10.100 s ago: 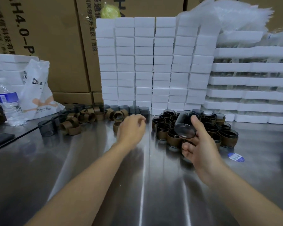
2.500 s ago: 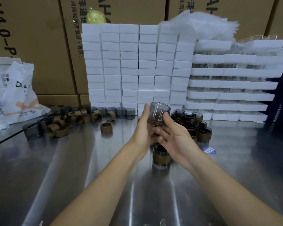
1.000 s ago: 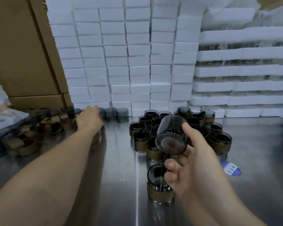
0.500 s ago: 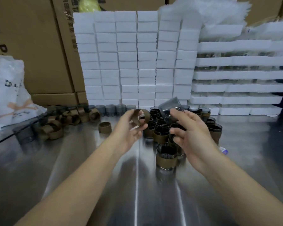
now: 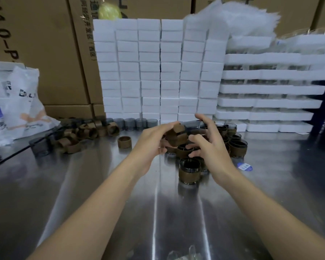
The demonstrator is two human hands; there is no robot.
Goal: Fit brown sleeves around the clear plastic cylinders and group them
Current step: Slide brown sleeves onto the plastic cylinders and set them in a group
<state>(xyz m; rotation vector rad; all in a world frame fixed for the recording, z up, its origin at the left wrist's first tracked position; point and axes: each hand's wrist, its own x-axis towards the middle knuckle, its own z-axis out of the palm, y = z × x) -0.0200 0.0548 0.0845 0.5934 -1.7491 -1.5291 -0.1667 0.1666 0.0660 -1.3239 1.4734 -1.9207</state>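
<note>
The shiny metal table [image 5: 94, 194] was bare in front, so there was room to work. 1 finished cup [image 5: 189, 172] stood closest, its brown band already on. It likely sat there as the newest 1 done, just in front of the group of finished cups [image 5: 234, 145].

Above it the 2 hands met. The left hand [image 5: 152, 141] had its fingers curled round a brown sleeve [image 5: 176, 136], squeezing it a bit out of round. The right hand [image 5: 208, 147] held a clear cylinder [image 5: 192, 125] on its side with the thumb and fingertips, the other fingers spread apart. The picture was blurry there. The sleeve's open end faced the cylinder, so I think it was about to slide on.

A blue sticker [image 5: 244, 166] lay near the group; its words were too small to read. 1 loose sleeve [image 5: 123, 142] stood alone to the left. Past it lay a pile of sleeves [image 5: 77, 136] and a row of bare cylinders [image 5: 137, 124], close enough to grab.

A white bag [image 5: 26, 102] showed letters like "D.L". Behind stood white foam boxes [image 5: 158, 72] and a cardboard box [image 5: 36, 44] marked "H4.0-P".
</note>
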